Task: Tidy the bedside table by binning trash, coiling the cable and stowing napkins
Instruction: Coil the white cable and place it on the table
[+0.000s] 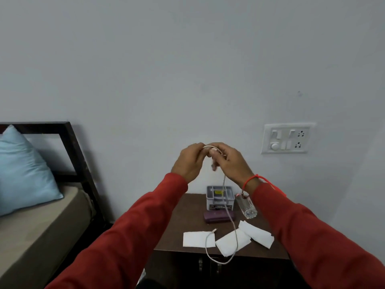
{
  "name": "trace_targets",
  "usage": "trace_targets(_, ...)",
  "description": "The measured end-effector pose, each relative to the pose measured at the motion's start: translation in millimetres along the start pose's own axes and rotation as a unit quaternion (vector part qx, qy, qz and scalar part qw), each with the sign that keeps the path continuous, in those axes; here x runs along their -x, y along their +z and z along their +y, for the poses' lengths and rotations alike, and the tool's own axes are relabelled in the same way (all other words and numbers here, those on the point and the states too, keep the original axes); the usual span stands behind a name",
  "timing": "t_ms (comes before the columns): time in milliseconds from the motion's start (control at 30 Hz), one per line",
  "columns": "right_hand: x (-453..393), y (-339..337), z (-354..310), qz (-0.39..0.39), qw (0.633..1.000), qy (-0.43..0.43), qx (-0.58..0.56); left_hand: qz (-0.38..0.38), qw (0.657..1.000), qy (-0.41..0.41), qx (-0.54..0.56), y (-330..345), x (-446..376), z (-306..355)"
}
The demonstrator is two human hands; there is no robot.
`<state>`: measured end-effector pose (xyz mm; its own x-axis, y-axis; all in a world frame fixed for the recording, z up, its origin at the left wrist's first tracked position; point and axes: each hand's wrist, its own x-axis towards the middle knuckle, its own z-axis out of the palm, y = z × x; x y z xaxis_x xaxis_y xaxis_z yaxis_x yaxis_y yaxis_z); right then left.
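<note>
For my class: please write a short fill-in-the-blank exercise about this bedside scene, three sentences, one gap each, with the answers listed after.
1. Both hands, left hand and right hand, hold up a white ____ .
2. The number of napkins lying flat on the table is ____ .
3. The pillow on the bed is light ____ .

Answers: cable; three; blue

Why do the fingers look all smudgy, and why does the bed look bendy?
Head view: the right hand is motion-blurred around the cable; the wide lens bends the bed frame near the edge; the light is soft and dim, with no glare.
</note>
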<state>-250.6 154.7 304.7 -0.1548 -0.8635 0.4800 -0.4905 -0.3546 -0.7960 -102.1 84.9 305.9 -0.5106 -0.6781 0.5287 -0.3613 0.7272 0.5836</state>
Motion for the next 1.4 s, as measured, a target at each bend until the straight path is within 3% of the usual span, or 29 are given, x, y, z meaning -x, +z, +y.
trace_targets(100, -9.2, -19.8, -2.1, 0.093, 0.995, 0.021, 0.032, 0.003, 0.998, -0.05, 0.03, -11.2, 2.2, 9.7)
trace_targets(167, -15.7, -40.1, 0.1, 0.168, 0.985, 0.04, -0.006, -0.024, 0.996, -0.076, 0.037, -22.4, 11.7, 7.1)
trace_targets(300, -21.4, -75.4, 6.9, 0.265, 0.959, 0.093, -0.031, -0.16, 0.978, -0.118, 0.058, -37.7, 34.4, 17.4)
trace_targets(367, -20.2, -82.0, 12.9, 0.261, 0.958, 0.118, 0.011, -0.215, 0.957, -0.127, 0.151, -40.2, 39.9, 36.5)
trace_targets(433, -12.6, -81.0, 15.1, 0.184, 0.971, 0.126, 0.091, -0.235, 0.908, -0.124, 0.323, -43.4, 38.8, 60.9)
trace_targets(500, 3.1, -73.8, 12.5, 0.038, 0.98, 0.116, 0.154, -0.216, 0.821, -0.116, 0.515, -50.6, 27.6, 83.8)
trace_targets(567, 20.1, -61.2, 7.2, -0.117, 0.968, 0.091, 0.2, -0.16, 0.72, -0.105, 0.667, -56.9, 7.9, 98.1)
trace_targets(600, 26.9, -54.8, 4.3, -0.167, 0.961, 0.071, 0.209, -0.111, 0.691, -0.105, 0.707, -57.6, -3.1, 100.4)
trace_targets(633, 30.8, -48.6, 1.7, -0.191, 0.958, 0.048, 0.209, -0.054, 0.685, -0.113, 0.718, -56.4, -13.7, 99.9)
trace_targets(733, 30.7, -40.2, -9.3, -0.174, 0.969, -0.014, 0.173, 0.083, 0.758, -0.143, 0.631, -40.5, -33.5, 83.4)
trace_targets(833, 25.5, -44.6, -22.7, -0.125, 0.982, -0.063, 0.13, 0.103, 0.834, -0.136, 0.524, -22.5, -34.0, 66.1)
trace_targets(933, 22.2, -51.7, -33.0, -0.1, 0.989, -0.064, 0.092, 0.065, 0.846, -0.139, 0.511, -12.5, -26.4, 63.0)
trace_targets(1033, 22.7, -51.1, -30.3, -0.134, 0.983, -0.04, 0.119, 0.073, 0.857, -0.136, 0.491, -10.2, -26.8, 62.2)
trace_targets(1133, 26.4, -44.6, -24.5, -0.131, 0.979, -0.057, 0.142, 0.102, 0.917, -0.108, 0.371, -8.2, -32.0, 57.7)
trace_targets(1200, 26.2, -41.6, -25.6, -0.101, 0.983, -0.081, 0.132, 0.07, 0.964, -0.056, 0.249, -6.6, -31.2, 52.8)
trace_targets(1267, 22.3, -43.4, -30.1, -0.046, 0.986, -0.105, 0.119, 0.0, 0.988, -0.027, 0.152, -5.9, -29.2, 45.2)
trace_targets(1333, 16.4, -49.2, -35.5, 0.003, 0.989, -0.115, 0.097, -0.101, 0.986, -0.044, 0.126, -6.2, -25.0, 43.2)
trace_targets(1400, 10.8, -55.4, -37.9, 0.03, 0.99, -0.112, 0.079, -0.203, 0.948, -0.12, 0.215, -6.0, -17.4, 50.0)
